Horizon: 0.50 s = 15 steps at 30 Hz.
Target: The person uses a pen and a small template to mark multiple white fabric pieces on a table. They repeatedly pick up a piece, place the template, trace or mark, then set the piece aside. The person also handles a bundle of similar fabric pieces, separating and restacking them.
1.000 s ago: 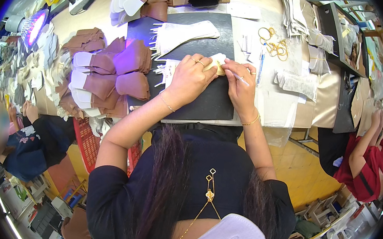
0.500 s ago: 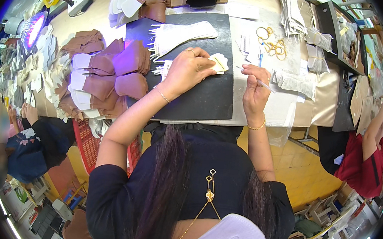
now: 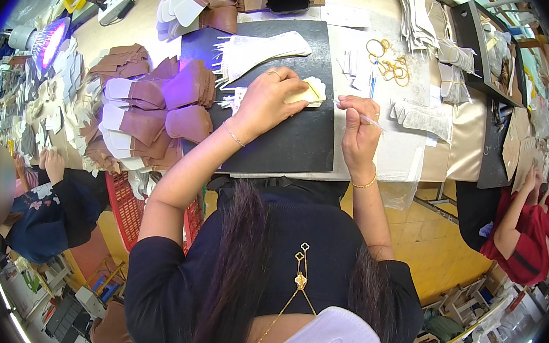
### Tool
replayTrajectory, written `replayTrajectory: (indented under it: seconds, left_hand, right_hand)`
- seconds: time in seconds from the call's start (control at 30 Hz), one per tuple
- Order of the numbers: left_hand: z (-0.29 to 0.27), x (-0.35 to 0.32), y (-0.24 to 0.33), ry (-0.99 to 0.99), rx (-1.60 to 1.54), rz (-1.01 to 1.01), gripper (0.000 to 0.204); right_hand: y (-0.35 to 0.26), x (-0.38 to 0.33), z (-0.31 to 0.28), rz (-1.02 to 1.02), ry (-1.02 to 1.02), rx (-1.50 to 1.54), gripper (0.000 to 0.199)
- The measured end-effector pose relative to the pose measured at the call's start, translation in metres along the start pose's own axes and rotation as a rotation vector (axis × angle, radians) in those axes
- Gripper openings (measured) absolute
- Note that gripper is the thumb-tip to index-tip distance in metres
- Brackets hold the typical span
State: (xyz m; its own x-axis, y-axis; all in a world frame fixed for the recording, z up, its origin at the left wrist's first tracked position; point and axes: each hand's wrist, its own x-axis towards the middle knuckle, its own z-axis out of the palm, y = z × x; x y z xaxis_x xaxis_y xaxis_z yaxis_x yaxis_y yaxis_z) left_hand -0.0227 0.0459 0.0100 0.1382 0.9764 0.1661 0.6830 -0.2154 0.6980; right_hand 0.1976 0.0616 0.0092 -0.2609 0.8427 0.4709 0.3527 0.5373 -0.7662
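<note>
My left hand (image 3: pixel 269 101) rests on a black mat (image 3: pixel 277 148), its fingers bent and closed on a small stack of cream pieces with a scalloped edge (image 3: pixel 319 90). A yellowish piece (image 3: pixel 303 95) shows by the fingertips. My right hand (image 3: pixel 360 130) is just right of the stack, closed around a slim, pale, pen-like tool (image 3: pixel 373 122). The tool's thin tip points left toward the stack, apart from it. Beyond my left hand, a bundle of long white pieces (image 3: pixel 259 52) lies on the mat; more white strips are partly under that hand.
Piles of brown and white cut pieces (image 3: pixel 138 115) fill the left side. Yellow rings (image 3: pixel 390 67) and white bundles (image 3: pixel 455 83) lie to the right. A lit lamp (image 3: pixel 50 44) stands at far left; a dark tray (image 3: pixel 487 53) is at far right. Co-workers sit on both sides.
My right hand has shifted slightly left and down with the tool, nearer the stack. The yellowish piece now shows more by my left fingertips. My left hand has hardly moved.
</note>
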Motion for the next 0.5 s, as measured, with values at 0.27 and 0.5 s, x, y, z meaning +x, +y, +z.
replayTrajectory:
  seconds: [0.27, 0.5]
  left_hand:
    - [-0.004, 0.003, -0.002, 0.076, -0.031, -0.036, 0.038]
    - [-0.009, 0.003, -0.003, 0.125, -0.075, -0.090, 0.038]
  right_hand:
    - [0.001, -0.005, 0.010, -0.001, -0.042, 0.048, 0.011]
    - [0.010, -0.012, 0.032, -0.153, -0.101, 0.052, 0.014]
